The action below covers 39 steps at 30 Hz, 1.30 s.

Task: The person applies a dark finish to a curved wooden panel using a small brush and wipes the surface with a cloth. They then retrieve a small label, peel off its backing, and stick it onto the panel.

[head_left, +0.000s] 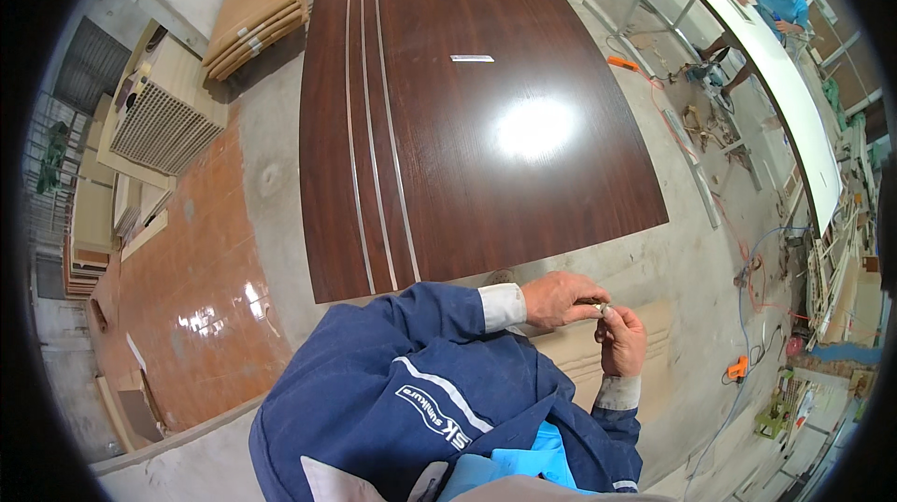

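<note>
Pinching a small, pale piece [604, 307], the fingers of your left hand [559, 300] and right hand [623, 341] meet near the right corner of the brown panel [476, 194], before its near edge; three silvery lines [372, 138] run nearer its left edge.

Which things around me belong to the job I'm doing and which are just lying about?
Probably in the job:
tiny pale piece, too small to identify, between your left hand and right hand
glossy dark-brown wood-grain panel ahead

Apparently just lying about:
stack of flat tan panels, upper left
orange object on the floor, lower right
</note>
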Tool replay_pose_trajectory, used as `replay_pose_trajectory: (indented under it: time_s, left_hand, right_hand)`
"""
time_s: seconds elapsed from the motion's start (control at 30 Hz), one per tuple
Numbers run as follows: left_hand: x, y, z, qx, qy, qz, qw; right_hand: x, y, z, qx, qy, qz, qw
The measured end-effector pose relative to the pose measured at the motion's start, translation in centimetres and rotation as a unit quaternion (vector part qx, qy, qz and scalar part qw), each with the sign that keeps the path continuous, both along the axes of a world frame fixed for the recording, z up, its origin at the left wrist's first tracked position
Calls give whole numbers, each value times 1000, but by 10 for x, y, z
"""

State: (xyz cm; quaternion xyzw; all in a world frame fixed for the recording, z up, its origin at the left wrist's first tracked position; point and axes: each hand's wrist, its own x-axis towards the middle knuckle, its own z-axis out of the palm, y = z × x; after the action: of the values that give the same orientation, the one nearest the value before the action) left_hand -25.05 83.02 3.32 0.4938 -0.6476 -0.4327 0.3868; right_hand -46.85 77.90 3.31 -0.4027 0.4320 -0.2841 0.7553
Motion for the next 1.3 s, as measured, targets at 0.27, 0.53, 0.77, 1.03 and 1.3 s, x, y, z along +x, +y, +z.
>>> replay_pose_trajectory:
  time_s: [0.27, 0.53, 0.77, 1.03, 1.3]
  left_hand:
    - [3, -47, 12, -10, -37, 40, 998]
    - [-4, -101, 26, -9, -4, 207, 978]
    - [-42, -157, 53, 7, -35, 248, 968]
    - [-71, -185, 50, 41, 33, 311, 949]
    - [-77, -184, 43, 79, 140, 344, 925]
  right_hand:
    - [11, -60, 2, 85, -32, 66, 994]
    - [12, -162, 8, 169, -142, 136, 966]
    - [-3, -243, 19, 165, -135, 233, 949]
    - [-11, -286, 14, 187, -173, 264, 930]
    - [-5, -298, 16, 207, -165, 282, 922]
